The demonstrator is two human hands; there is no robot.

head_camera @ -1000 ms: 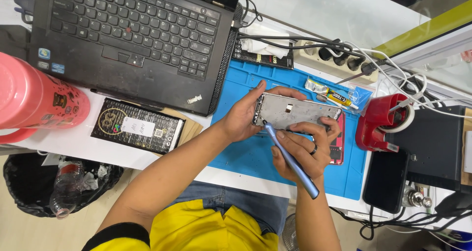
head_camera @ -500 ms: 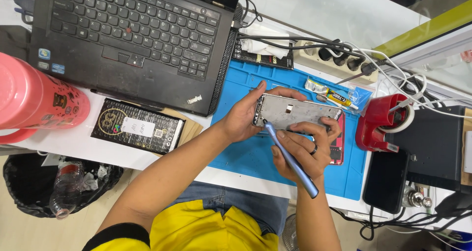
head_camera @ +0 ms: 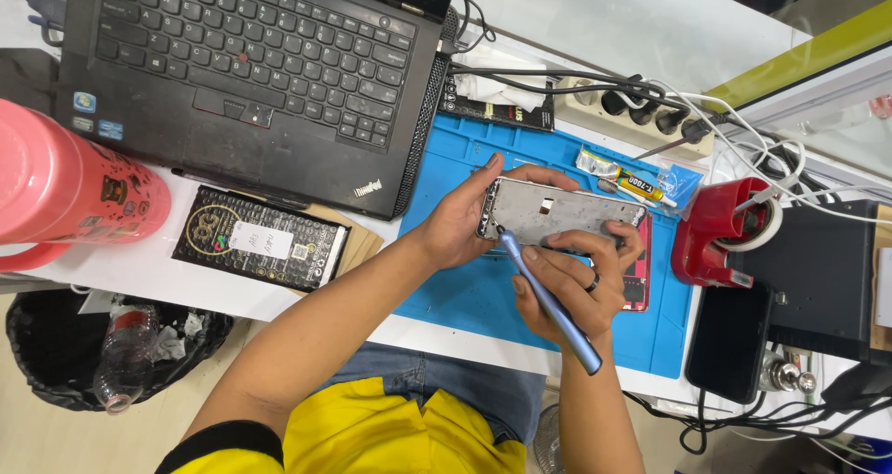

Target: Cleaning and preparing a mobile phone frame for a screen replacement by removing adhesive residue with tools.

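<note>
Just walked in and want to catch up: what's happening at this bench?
A person is working on an opened phone frame above a blue mat. The left hand grips its left end. The right hand holds a blue pen-like tool, tip at the frame's lower left edge. A laptop sits alongside.

- You sit at a phone repair workshop bench (head_camera: pixel 595 14).
- A blue repair mat (head_camera: pixel 465 288) covers it, with a glue tube (head_camera: pixel 621 178) and an opened phone frame (head_camera: pixel 562 212).
- A laptop (head_camera: pixel 251 74) and power strip (head_camera: pixel 632 102) sit alongside.
</note>
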